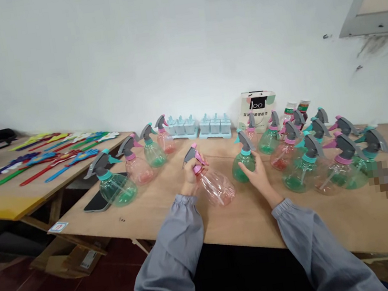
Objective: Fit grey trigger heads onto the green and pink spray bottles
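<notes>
Here, the left hand [189, 180] clamps a tilted pink spray bottle [218, 189] by the neck. At two o'clock from it, a green spray bottle [244, 158] stands on the surface [234, 229], the right hand [260, 175] against it, whether gripping I cannot tell.

Pale blue moulds [215, 127] and a printed box [260, 106] by the wall [130, 53], a phone [97, 202], colourful paddles [69, 166] on another table [0, 205]

A translucent pink spray bottle [218, 190], round-bodied with a pink collar and trigger under a grey head, was held tilted, base toward the lower right, while a translucent green spray bottle [238, 172] with turquoise collar and trigger stood roughly upright to its right.
</notes>
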A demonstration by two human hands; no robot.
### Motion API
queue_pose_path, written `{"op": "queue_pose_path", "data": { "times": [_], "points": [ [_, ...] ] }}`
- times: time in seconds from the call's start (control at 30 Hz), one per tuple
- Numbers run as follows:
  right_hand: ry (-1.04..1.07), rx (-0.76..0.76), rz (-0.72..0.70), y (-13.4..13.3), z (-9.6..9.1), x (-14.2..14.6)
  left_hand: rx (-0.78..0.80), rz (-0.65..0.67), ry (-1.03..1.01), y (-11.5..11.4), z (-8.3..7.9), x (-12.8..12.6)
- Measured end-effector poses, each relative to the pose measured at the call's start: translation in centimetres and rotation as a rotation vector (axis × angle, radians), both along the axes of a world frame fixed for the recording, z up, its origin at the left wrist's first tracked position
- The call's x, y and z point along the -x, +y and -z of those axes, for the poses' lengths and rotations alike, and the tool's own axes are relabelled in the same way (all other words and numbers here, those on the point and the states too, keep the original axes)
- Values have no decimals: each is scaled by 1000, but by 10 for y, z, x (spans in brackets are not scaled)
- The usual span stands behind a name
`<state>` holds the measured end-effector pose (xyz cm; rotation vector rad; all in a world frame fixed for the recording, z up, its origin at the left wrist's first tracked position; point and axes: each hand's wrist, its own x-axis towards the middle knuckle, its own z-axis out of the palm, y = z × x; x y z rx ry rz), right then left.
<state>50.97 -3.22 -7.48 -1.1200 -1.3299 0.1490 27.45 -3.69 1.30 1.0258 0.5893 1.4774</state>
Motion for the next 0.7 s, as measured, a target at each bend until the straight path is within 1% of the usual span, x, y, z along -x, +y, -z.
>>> {"op": "queue_pose_path", "data": {
  "times": [0.17, 0.37, 0.5, 0.6, 0.7],
  "points": [
    [-11, -9, 9, 1, 0, 0, 60, 63, 75, -3, 0, -2],
    [-8, 1, 9, -1, -1, 1, 20, 85, -9, 2, 2, -1],
    [-11, -13, 8, -2, -1, 1, 62, 115, 28, -4, 0, -2],
    [-9, -7, 5, -2, -1, 0, 85, 106, 68, -9, -3, -3],
    [-3, -2, 2, -1, 0, -1, 44, 82, 49, -10, -4, -5]
  ]
}}
